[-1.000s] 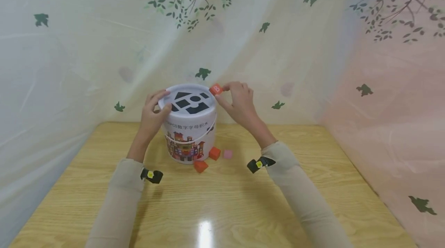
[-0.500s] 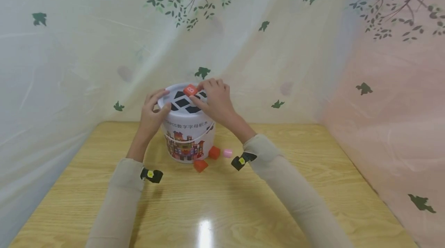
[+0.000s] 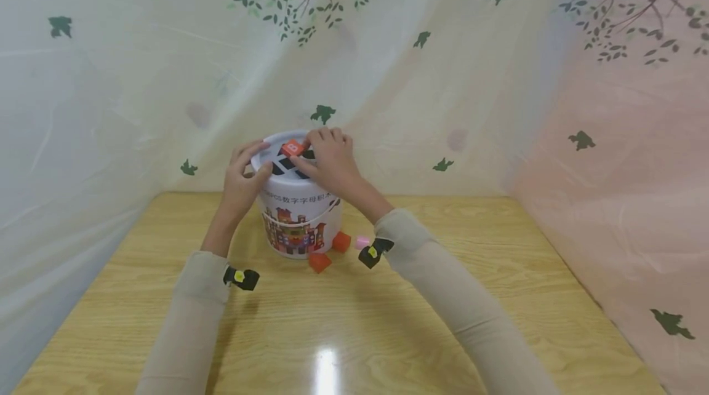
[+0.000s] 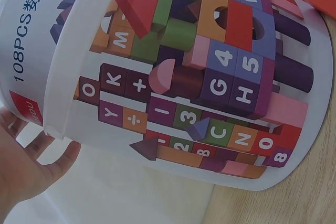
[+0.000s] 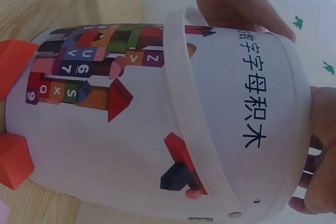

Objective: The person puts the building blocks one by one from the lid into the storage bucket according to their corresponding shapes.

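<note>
- Nearest me lies the wooden table (image 3: 277, 333).
- 2 red blocks (image 3: 319, 262) and 1 pink block (image 3: 362, 242) sit by the foot of the white bucket (image 3: 301, 204), which stands upright.
- My left hand (image 3: 244, 173) curls round its rim.
- My right hand (image 3: 331, 161) pinches the red letter block (image 3: 293, 148) over the cut-out lid (image 3: 270, 155); I can't tell whether they touch.
- Behind hangs a leaf-printed sheet (image 3: 388, 87).

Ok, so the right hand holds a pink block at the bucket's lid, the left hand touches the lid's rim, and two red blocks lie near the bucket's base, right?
Not quite: the block in the right hand is red, not pink, as the head view shows. The left hand and the two red blocks are as you say.
</note>
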`<state>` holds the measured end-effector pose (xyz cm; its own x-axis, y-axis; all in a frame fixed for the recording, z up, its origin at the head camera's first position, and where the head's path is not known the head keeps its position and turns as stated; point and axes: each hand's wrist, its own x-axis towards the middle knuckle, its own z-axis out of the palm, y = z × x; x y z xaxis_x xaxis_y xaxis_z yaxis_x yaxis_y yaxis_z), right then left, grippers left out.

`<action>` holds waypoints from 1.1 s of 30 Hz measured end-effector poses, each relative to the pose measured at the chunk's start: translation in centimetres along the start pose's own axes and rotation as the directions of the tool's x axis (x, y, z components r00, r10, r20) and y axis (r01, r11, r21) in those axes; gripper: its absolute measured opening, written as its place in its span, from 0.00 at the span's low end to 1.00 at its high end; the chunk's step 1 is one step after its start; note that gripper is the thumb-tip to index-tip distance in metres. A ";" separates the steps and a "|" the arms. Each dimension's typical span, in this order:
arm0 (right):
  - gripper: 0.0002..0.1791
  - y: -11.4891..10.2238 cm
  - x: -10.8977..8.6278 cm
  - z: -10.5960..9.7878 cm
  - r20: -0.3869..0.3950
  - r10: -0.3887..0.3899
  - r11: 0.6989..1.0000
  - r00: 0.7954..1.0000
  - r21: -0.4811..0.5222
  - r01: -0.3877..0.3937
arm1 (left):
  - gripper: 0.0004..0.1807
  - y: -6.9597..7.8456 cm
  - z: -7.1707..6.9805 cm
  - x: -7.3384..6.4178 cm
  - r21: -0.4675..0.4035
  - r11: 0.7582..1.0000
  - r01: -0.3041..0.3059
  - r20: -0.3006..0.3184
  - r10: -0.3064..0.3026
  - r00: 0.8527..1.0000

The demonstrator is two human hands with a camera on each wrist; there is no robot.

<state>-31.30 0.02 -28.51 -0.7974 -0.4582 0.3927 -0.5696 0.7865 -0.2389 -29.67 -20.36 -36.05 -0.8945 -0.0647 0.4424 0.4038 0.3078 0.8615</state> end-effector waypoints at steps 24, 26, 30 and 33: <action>0.24 -0.6 0.3 0.7 0.080 0.036 0.999 0.996 -0.027 -0.034 | 0.31 0.3 -0.1 0.0 -0.030 0.999 0.018 0.019 -0.017 1.000; 0.24 -0.6 0.3 0.7 0.084 0.039 0.999 0.996 -0.033 -0.037 | 0.31 0.4 -0.1 0.0 -0.033 0.999 0.016 0.018 -0.016 1.000; 0.24 -0.7 0.3 0.7 0.089 0.045 0.999 0.995 -0.034 -0.042 | 0.32 0.5 0.0 -0.1 -0.028 1.000 0.010 0.018 -0.010 1.000; 0.24 -0.7 0.3 0.7 0.089 0.050 0.998 0.995 -0.037 -0.047 | 0.31 0.5 0.0 -0.2 -0.024 1.000 0.009 0.016 -0.008 1.000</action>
<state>-31.26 -1.01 -28.86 -0.8395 -0.4534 0.2995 -0.5238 0.8218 -0.2242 -29.32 -20.24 -35.71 -0.9007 -0.0523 0.4314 0.4006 0.2847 0.8709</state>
